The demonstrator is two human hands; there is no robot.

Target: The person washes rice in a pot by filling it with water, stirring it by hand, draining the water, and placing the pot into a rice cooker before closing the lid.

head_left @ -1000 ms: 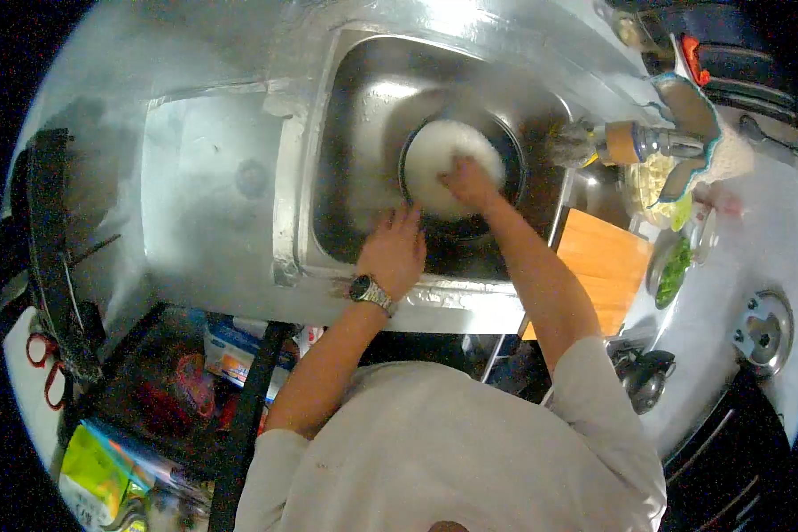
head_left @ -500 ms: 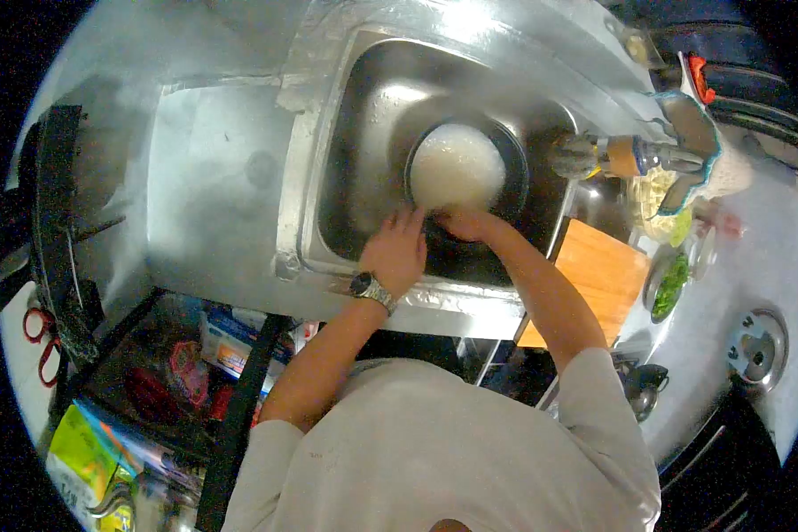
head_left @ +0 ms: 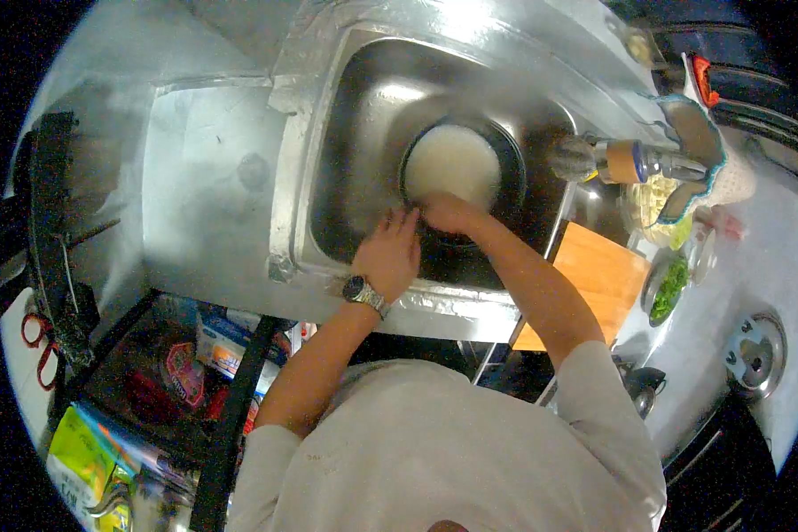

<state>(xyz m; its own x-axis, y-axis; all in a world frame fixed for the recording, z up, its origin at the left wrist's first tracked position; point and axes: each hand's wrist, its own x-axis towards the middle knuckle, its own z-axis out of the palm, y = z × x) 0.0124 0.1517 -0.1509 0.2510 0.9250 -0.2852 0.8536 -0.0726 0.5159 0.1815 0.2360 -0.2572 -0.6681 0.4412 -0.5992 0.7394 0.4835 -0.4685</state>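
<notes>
In the steel sink (head_left: 355, 115) stands a round dark pot (head_left: 518, 164) with cloudy whitish contents (head_left: 454, 160). My left hand (head_left: 388, 253), with a metal watch on its wrist, lies at the pot's near left rim, fingertips touching it or close to it; whether it grips the rim is hidden. My right hand (head_left: 452, 215) is bent over the near edge of the pot, beside my left fingertips. Its fingers point down and are blurred, so what they hold, if anything, does not show.
Right of the sink are a wooden board (head_left: 594, 279), a bowl of chopped greens (head_left: 669, 291), a tub of pale pieces (head_left: 652, 204), a bottle lying sideways (head_left: 629, 161) and a metal lid (head_left: 758, 356). Red-handled scissors (head_left: 40, 350) lie at the far left.
My right hand has come out of the middle of the pot to its near edge, then slightly left toward my left hand. My left hand has hardly moved.
</notes>
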